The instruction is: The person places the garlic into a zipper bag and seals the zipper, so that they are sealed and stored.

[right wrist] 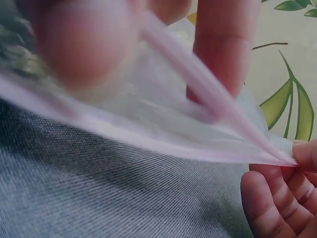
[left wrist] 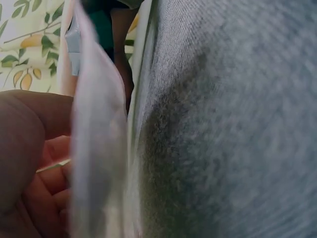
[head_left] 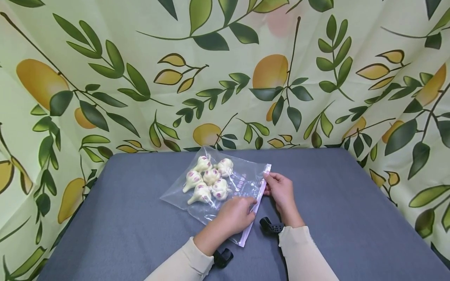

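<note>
A clear zip bag [head_left: 242, 164] lies slanted on the table with several white, purple-streaked garlic bulbs [head_left: 211, 176] inside. Its pink zip strip [head_left: 261, 189] runs down the right side. My right hand [head_left: 281, 191] pinches that strip near its far corner. Lower along the same edge, my left hand [head_left: 236, 214] holds the strip between thumb and fingers, its back covering part of the bag. In the right wrist view the two pink rims [right wrist: 183, 64] stand apart and meet at the fingertips [right wrist: 304, 153] of the left hand. The strip [left wrist: 99, 148] looks blurred beside the left thumb.
The bag rests on a table with a dark grey-blue cloth [head_left: 140, 234]. Behind and at both sides hangs a curtain [head_left: 225, 97] printed with leaves and fruit. Black wrist devices [head_left: 223, 258] are worn at both sleeves, low over the cloth.
</note>
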Motion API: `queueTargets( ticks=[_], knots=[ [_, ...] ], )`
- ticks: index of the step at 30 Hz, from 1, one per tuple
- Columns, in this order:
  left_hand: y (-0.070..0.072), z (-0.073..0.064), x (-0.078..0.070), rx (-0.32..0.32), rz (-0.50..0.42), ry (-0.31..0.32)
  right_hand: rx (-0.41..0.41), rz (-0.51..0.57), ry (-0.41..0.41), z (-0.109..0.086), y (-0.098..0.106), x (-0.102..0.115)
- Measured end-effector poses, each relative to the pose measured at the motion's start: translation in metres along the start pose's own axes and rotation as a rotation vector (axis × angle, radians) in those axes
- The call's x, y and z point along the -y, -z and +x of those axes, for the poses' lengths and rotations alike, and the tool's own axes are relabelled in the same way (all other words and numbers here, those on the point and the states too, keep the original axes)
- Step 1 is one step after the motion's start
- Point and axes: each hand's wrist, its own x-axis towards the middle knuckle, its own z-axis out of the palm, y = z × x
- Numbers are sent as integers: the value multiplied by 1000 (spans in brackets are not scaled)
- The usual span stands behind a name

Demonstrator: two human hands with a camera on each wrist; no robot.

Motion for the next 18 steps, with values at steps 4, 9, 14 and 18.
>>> queueTargets(
  ticks=[4, 9, 14, 18],
  knots=[
    [-1, -1, 0, 49, -11, 26, 9, 18, -2, 1, 0, -1],
    [-1, -2, 0, 109, -32, 61, 21, 20, 6, 3, 1, -1],
    [-3, -2, 1, 169, -17, 84, 50, 7, -11, 2, 2, -1],
    [-4, -2, 2, 184, -20, 89, 94, -39, -26, 2, 3, -1]
  ],
)
